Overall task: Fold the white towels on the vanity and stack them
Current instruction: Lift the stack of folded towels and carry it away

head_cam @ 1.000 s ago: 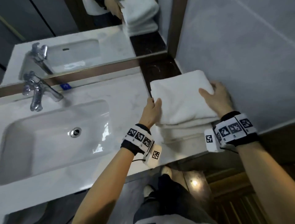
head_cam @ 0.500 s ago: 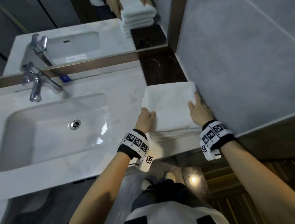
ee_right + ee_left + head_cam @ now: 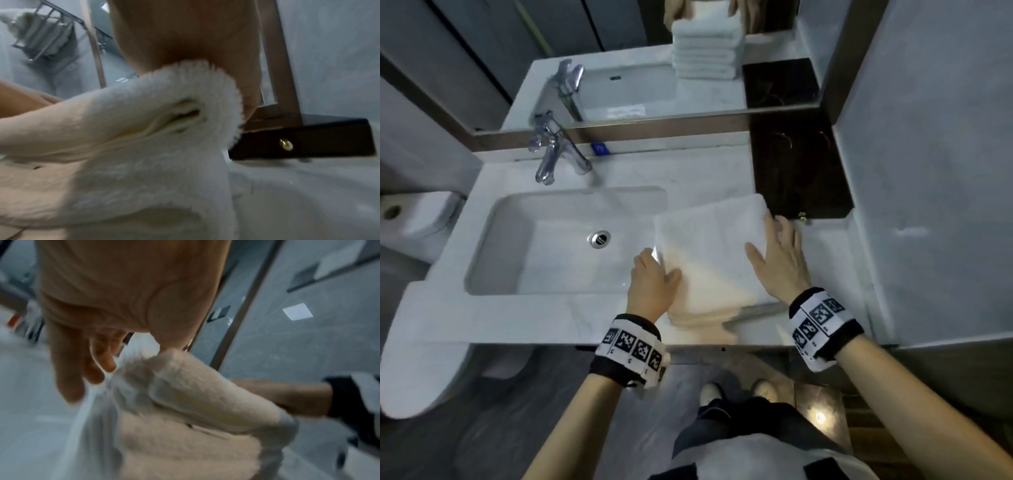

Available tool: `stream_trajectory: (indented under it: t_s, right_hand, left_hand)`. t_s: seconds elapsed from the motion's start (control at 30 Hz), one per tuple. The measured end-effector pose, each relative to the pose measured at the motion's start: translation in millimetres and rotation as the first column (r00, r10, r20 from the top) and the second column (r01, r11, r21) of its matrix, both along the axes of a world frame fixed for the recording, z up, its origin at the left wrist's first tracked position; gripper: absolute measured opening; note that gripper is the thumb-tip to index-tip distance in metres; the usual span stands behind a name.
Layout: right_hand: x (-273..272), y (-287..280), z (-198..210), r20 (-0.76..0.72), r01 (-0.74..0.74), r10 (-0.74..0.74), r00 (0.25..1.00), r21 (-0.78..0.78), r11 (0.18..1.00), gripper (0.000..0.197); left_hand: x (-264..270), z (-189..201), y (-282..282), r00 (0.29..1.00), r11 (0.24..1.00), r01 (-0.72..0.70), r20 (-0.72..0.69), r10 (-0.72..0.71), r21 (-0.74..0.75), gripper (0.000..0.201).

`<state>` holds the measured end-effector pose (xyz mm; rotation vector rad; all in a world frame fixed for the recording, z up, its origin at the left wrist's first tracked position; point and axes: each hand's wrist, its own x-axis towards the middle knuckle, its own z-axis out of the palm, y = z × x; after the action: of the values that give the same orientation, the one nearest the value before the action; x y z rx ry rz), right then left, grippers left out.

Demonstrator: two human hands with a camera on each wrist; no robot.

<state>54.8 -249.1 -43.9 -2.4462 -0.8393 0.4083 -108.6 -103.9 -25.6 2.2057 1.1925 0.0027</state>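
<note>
A stack of folded white towels (image 3: 709,246) lies on the marble vanity (image 3: 825,260), between the basin and the right wall. My left hand (image 3: 654,277) holds the stack's near left edge, with the thumb on top and the fingers (image 3: 68,369) down its side. My right hand (image 3: 777,257) lies flat along the stack's right edge with straight fingers. The left wrist view shows the thick rolled folds of the towels (image 3: 195,402) close up. In the right wrist view the towels (image 3: 123,129) sit under my palm (image 3: 195,40).
The sink basin (image 3: 534,246) with a chrome tap (image 3: 554,154) adjoins the stack's left side. A dark wooden box (image 3: 801,171) stands just behind the towels by the wall (image 3: 928,171). The mirror (image 3: 705,48) reflects the stack. A toilet (image 3: 414,219) is at far left.
Both hands have slid the towel stack leftward, away from the right wall and toward the basin. The right hand shifted from the far right corner to lie flat on the right edge.
</note>
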Motion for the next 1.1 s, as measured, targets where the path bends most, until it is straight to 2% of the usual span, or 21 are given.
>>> stream_trajectory:
  t_s: [0.07,0.13,0.17,0.23,0.3,0.43,0.5,0.6,0.67,0.7,0.73,0.77,0.8,0.83,0.9,0.97,1.03,1.1]
  right_hand:
    - [4,6,0,0.166,-0.111,0.105,0.981,0.024,0.994,0.066]
    - [9,16,-3,0.258,-0.232,0.229,0.939,-0.022,0.973,0.063]
    - [12,22,-6,0.268,-0.270,0.279,0.922,-0.069,0.960,0.062]
    - [17,31,-15,0.249,-0.315,0.347,0.904,-0.159,0.936,0.060]
    - [21,34,-26,0.203,-0.343,0.381,0.902,-0.199,0.918,0.059]
    - [24,34,-37,0.136,-0.374,0.401,0.906,-0.183,0.909,0.059]
    - [30,33,-36,0.062,-0.415,0.423,0.904,-0.109,0.903,0.056]
    - [38,23,-32,-0.170,-0.398,0.413,0.895,0.119,0.910,0.053]
    - [36,13,-32,-0.301,-0.292,0.350,0.887,0.221,0.931,0.058]
    - [33,9,-31,-0.385,-0.199,0.296,0.874,0.272,0.942,0.063]
    - [29,5,-30,-0.488,-0.077,0.230,0.842,0.313,0.947,0.068]
    - [26,0,-30,-0.592,0.050,0.165,0.789,0.330,0.943,0.072]
    - [22,-5,-31,-0.682,0.154,0.116,0.722,0.322,0.934,0.074]
    - [18,-11,-30,-0.750,0.215,0.087,0.656,0.295,0.931,0.073]
    - [11,-23,-32,-0.822,0.238,0.053,0.568,0.226,0.945,0.065]
    - [7,-35,-39,-0.854,0.237,0.028,0.519,0.175,0.956,0.062]
    - [1,-47,-44,-0.871,0.228,0.021,0.492,0.151,0.962,0.062]
    - [-6,-58,-43,-0.870,0.216,0.009,0.493,0.133,0.967,0.062]
  left_hand:
    - [6,6,-1,0.992,0.957,0.089,0.059,-0.110,0.276,0.067]
    - [24,8,-5,0.958,0.880,0.227,0.067,-0.279,0.418,0.067]
    - [34,5,-7,0.942,0.857,0.291,0.029,-0.334,0.424,0.065]
    - [47,-11,-10,0.936,0.872,0.346,-0.065,-0.345,0.346,0.062]
    - [50,-31,-11,0.946,0.906,0.323,-0.110,-0.303,0.274,0.063]
    - [44,-52,-12,0.954,0.909,0.300,-0.087,-0.287,0.290,0.068]
    - [44,-53,-13,0.959,0.909,0.283,-0.068,-0.276,0.307,0.068]
    - [42,-52,-15,0.974,0.932,0.215,0.013,-0.228,0.291,0.069]
    - [37,-51,-13,0.975,0.970,0.130,0.153,-0.163,0.207,0.073]
    - [32,-49,-12,0.958,0.996,0.057,0.278,-0.072,0.062,0.076]
    - [26,-46,-12,0.919,0.989,-0.031,0.384,0.085,-0.145,0.081]
    - [19,-45,-12,0.880,0.929,-0.103,0.403,0.252,-0.356,0.086]
    - [10,-46,-13,0.861,0.845,-0.161,0.346,0.373,-0.509,0.089]
    - [2,-46,-16,0.873,0.787,-0.210,0.251,0.418,-0.580,0.089]
    - [-14,-50,-24,0.899,0.751,-0.250,0.142,0.415,-0.611,0.084]
    - [-26,-50,-33,0.901,0.755,-0.227,0.161,0.402,-0.615,0.073]
    - [-35,-50,-41,0.908,0.761,-0.189,0.184,0.375,-0.621,0.062]
    - [-45,-49,-48,0.907,0.725,-0.205,0.152,0.394,-0.658,0.065]
